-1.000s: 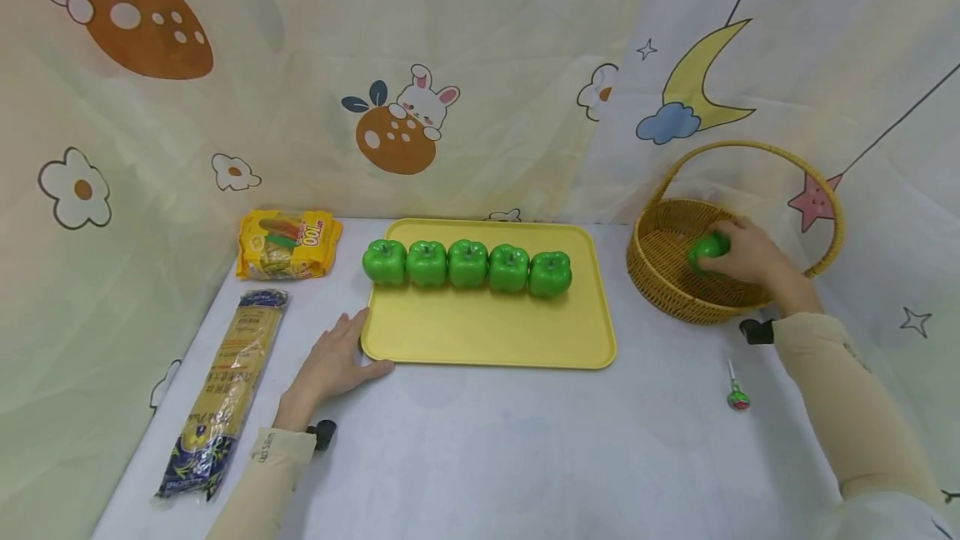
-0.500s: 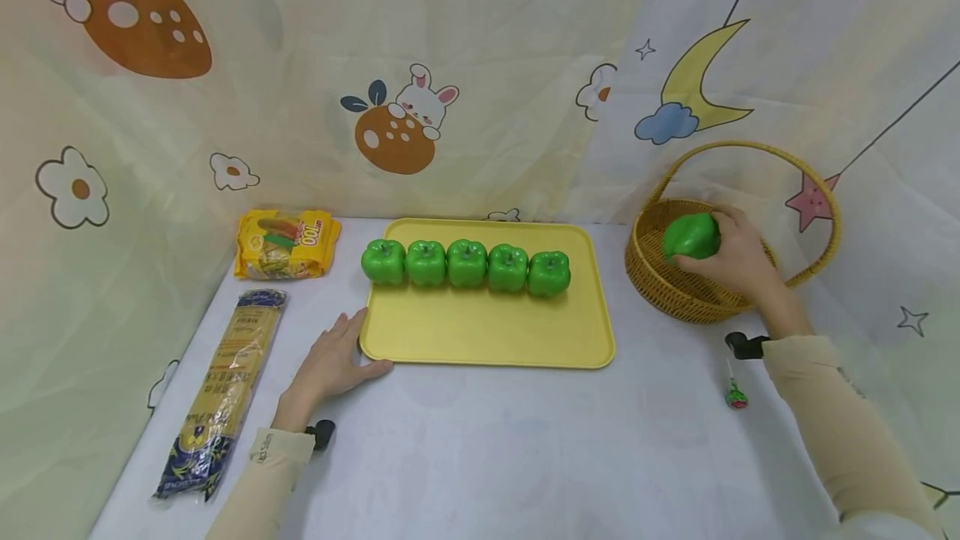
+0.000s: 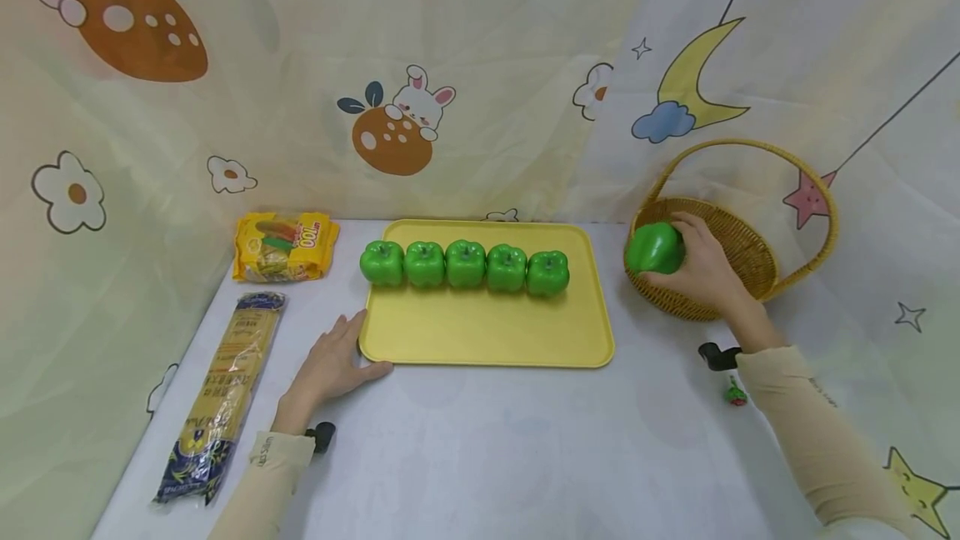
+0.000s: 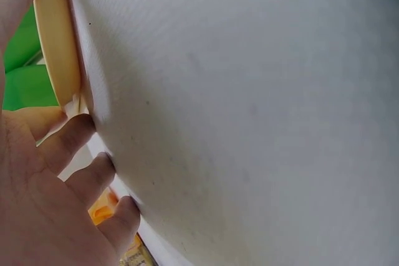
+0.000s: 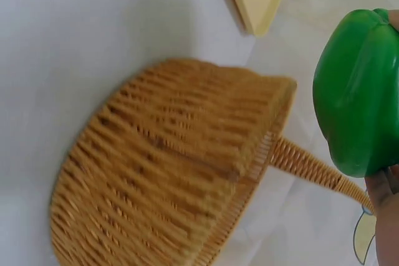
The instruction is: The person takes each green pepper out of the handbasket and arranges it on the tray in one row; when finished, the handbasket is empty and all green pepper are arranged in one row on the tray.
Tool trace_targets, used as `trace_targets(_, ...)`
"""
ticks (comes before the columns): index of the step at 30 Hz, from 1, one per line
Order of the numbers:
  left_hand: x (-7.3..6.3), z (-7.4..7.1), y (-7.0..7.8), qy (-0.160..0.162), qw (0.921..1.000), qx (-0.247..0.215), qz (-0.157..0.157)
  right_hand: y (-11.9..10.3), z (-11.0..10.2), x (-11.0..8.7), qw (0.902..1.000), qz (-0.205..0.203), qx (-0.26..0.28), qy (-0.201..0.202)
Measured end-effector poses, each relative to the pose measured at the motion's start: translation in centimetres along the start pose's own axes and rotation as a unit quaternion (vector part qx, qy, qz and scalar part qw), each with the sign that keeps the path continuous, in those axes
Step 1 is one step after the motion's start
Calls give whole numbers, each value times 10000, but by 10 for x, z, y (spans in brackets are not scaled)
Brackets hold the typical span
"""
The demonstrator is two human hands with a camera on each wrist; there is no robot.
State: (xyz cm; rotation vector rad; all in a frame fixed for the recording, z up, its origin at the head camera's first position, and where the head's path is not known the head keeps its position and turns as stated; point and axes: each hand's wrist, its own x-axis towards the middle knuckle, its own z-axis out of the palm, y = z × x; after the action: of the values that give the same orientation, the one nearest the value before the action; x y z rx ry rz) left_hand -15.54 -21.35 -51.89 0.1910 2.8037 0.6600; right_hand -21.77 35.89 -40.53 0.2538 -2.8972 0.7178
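Note:
My right hand (image 3: 701, 267) grips a green bell pepper (image 3: 655, 247) over the left rim of the wicker basket (image 3: 738, 244). In the right wrist view the held bell pepper (image 5: 356, 95) is above the basket's rim, with fingers at its top and bottom. My left hand (image 3: 332, 363) rests at the lower left corner of the yellow tray (image 3: 487, 332), fingers spread along its edge. In the left wrist view those fingers (image 4: 75, 138) look fairly straight beside the tray's rim (image 4: 59, 35). Several green bell peppers (image 3: 466, 264) stand in a row along the tray's far half.
A yellow food packet (image 3: 285, 247) lies behind a long pack of spaghetti (image 3: 225, 394) on the left. A lollipop (image 3: 735, 392) lies near the right wrist, partly hidden by it. The basket's tall handle (image 3: 832, 215) arches up against the patterned cloth backdrop (image 3: 510, 48).
My right hand has lifted the bell pepper from inside the basket and carried it left to the rim. The left hand and the row on the tray have stayed put.

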Motion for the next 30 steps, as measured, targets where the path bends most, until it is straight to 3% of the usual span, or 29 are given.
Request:
trace_targets(13, -1, 0, 1, 65, 10000, 11, 59, -7, 25, -4, 9987, -429, 262, -49)
trace_targets(23, -1, -1, 2, 43, 10000, 44, 31, -8, 44, -3, 9931, -1077, 470, 28)
trace_targets(30, -1, -1, 2, 2, 10000, 11, -5, -13, 55, -5, 9936, -972, 539, -201)
